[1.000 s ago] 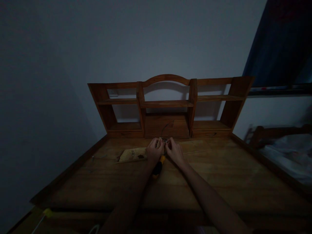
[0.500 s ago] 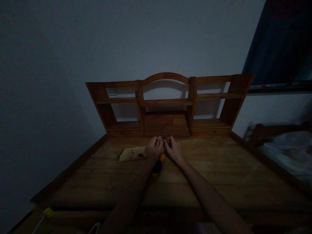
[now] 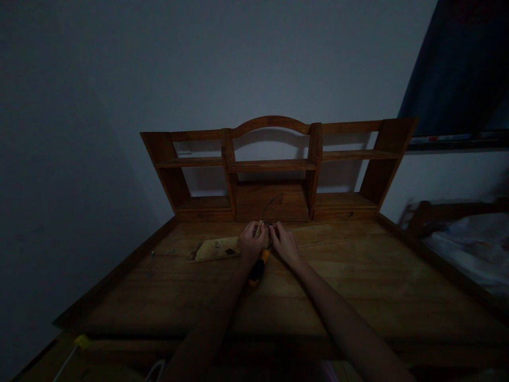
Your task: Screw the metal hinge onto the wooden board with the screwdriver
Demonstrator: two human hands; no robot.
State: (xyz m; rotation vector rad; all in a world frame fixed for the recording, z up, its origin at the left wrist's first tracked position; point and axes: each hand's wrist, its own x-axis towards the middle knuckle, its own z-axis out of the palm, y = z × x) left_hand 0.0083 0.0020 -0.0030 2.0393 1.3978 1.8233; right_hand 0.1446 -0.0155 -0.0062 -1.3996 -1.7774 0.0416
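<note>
In dim light my left hand and my right hand meet over the far middle of a wooden desk. Both have their fingers pinched together on a small pale piece held between them; a thin dark wire rises from it. What the piece is cannot be made out. A screwdriver with a yellow and black handle lies on the desk just under my left wrist. A flat pale wooden board lies left of my left hand.
A wooden hutch with open shelves stands along the desk's back edge against a plain wall. A small metal bit lies near the desk's left rim. A bed with pale bedding is at the right. A yellow-tipped object is at the lower left.
My hands stay pinched together on the small piece with only slight shifts. The view has drifted a little; the desk items have not moved.
</note>
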